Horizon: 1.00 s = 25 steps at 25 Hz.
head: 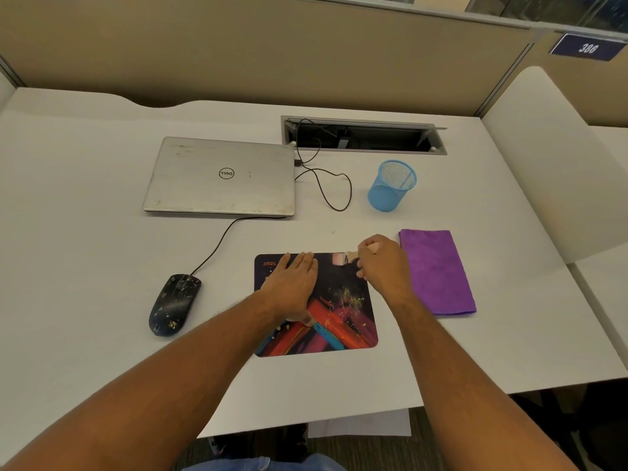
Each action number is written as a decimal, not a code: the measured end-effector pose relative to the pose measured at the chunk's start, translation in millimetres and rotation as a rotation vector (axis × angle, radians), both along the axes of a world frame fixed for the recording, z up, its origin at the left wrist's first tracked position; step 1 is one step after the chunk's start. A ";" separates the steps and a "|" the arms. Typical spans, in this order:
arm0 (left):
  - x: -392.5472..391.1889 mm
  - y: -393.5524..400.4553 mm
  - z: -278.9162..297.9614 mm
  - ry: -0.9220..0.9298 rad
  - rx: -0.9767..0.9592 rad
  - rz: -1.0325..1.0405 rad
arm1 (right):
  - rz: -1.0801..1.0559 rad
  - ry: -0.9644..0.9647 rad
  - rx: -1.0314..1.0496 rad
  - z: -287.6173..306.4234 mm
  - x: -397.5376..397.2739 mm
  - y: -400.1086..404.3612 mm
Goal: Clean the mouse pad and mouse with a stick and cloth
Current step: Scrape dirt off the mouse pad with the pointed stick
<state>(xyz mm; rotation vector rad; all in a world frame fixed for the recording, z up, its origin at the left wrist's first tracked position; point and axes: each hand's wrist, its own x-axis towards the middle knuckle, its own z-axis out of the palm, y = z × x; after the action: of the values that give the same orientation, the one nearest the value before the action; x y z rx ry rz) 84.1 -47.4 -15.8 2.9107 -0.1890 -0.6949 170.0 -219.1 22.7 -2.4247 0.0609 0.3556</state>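
Head view, notes. Pad lies on desk centre-front, crumbs scattered over its right-middle. L hand is spread flat, palm down on pad's left half, pinning it. R hand is curled round a stick w/ pale wood handle; a small brush-like tip pokes out toward pad's far right corner, seems to touch it, can't be sure. So I'd call the fingers closed on the stick, not spread.

Mouse sits left of pad, apart from it, speckled w/ debris, cord running back to laptop. Purple cloth folded just right of pad, untouched. Blue mesh cup farther back, well clear.

Step in hand, my read: brushing crumbs off pad w/ stick, early in task. Mouse and cloth work not yet begun.

Next move prob calls for short sweeps from far corner across the crumb patch, toward a pad edge, keeping L hand's hold so pad doesn't slide. Watch not to flick grit onto cloth, it's right alongside. Then cloth wipe, then mouse.
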 end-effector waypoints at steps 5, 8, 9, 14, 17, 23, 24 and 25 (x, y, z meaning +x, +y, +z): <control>1.5 -0.9 1.6 0.003 0.002 -0.003 | 0.138 0.109 0.120 11.9 0.9 -3.3; 1.3 -0.6 2.0 0.001 0.004 -0.001 | 0.145 0.122 0.192 5.7 -3.1 -3.3; 0.9 -0.3 1.6 -0.001 0.004 -0.001 | 0.132 0.128 0.175 2.7 -4.1 -3.3; 0.9 0.0 1.2 0.000 0.005 -0.006 | 0.042 0.041 0.165 4.7 -0.1 2.3; 0.7 -0.7 1.0 -0.002 0.000 0.009 | -0.021 0.021 0.308 2.7 0.0 9.8; 0.7 0.9 1.5 -0.003 0.002 -0.006 | 0.095 0.055 0.055 1.9 12.5 11.0; 0.4 0.9 1.1 -0.005 -0.001 -0.003 | 0.045 0.046 0.127 3.6 14.2 10.8; 0.5 0.5 0.5 -0.008 -0.005 0.002 | 0.003 0.052 0.213 3.9 14.1 10.5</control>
<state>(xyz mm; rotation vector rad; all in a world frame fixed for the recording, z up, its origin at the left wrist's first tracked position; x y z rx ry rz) 84.6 -46.9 -15.3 2.9094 -0.1886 -0.6818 184.1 -208.6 26.7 -2.2056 0.0401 0.4051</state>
